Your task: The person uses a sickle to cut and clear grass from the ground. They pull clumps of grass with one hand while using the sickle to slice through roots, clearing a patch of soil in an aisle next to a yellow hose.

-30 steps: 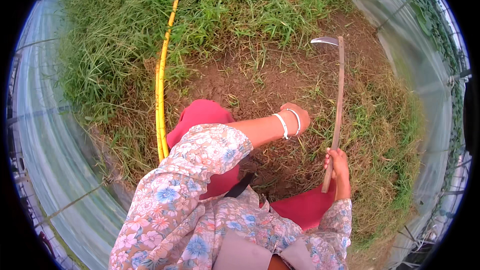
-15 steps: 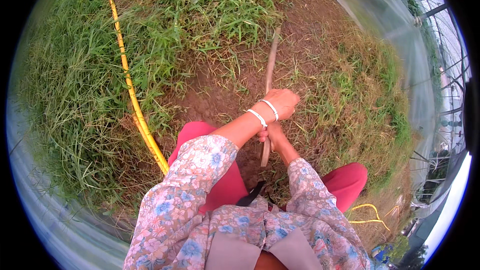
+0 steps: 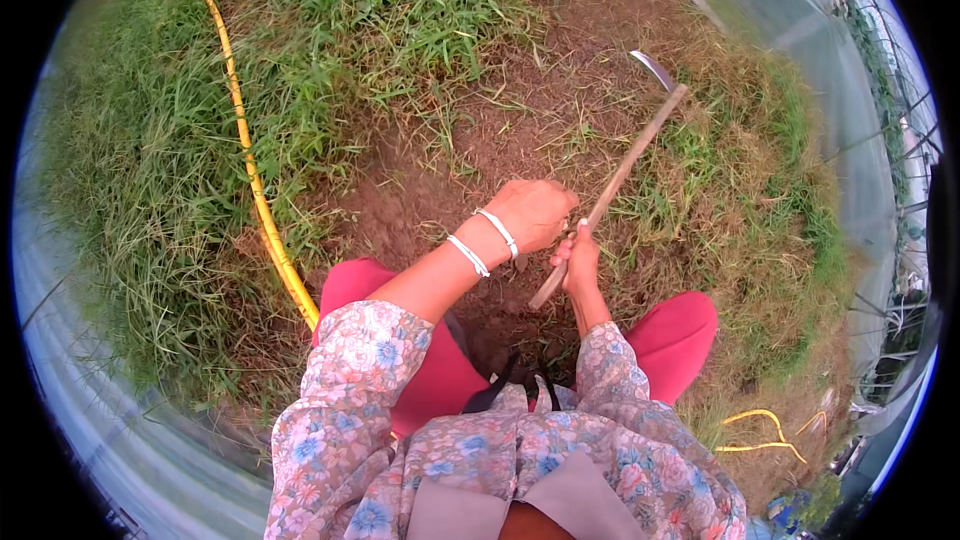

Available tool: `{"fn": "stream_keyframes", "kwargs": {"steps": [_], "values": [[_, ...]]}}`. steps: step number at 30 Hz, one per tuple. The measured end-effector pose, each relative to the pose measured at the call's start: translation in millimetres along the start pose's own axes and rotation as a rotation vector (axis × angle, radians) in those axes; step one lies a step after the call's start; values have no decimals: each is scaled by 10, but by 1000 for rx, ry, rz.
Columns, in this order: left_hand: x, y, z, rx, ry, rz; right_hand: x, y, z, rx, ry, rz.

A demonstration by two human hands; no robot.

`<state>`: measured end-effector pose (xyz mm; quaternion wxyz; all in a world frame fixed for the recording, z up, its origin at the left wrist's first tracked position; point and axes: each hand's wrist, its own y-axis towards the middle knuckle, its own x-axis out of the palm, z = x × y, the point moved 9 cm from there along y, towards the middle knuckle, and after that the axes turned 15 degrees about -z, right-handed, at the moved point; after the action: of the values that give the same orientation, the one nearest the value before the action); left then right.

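Note:
A sickle with a long wooden handle slants up and to the right, its curved metal blade at the far end over the bare soil. My right hand is wrapped round the lower part of this handle, whose butt end sticks out below the fist. Just left of the handle is my left hand, back upward, with two white bands round its wrist. Its fingers are curled in, and whatever they may hold is hidden beneath the hand.
Tall green grass covers the left and far side, and a yellow hose runs through it. Brown soil lies ahead of my knees, with drier cut grass to the right. Plastic sheeting borders the right.
The sickle has swung right, bringing its blade into sight. My left hand has moved slightly left, away from above my right hand, which has risen a little and moved right.

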<state>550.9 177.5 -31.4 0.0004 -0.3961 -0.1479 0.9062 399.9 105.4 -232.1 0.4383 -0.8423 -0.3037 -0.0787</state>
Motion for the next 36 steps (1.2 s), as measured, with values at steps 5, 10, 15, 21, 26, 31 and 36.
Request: {"fn": "stream_keyframes", "kwargs": {"steps": [5,10,15,21,26,31,36], "values": [[161,94,193,8,59,-89,-43,245,23,-7,-275,-95],[127,168,64,-26,122,-54,-177,-737,799,477,-350,-183],[94,200,188,25,85,-7,-298,-129,-77,184,-219,-114],[77,165,145,-32,84,-72,46,-336,698,428,-420,-238],[77,108,91,-19,130,-32,-302,-893,408,486,-402,-216],[129,215,383,76,92,-30,-8,434,-529,-159,-96,-41],[72,91,260,68,83,-1,144,-486,1060,462,-555,-358]]}}
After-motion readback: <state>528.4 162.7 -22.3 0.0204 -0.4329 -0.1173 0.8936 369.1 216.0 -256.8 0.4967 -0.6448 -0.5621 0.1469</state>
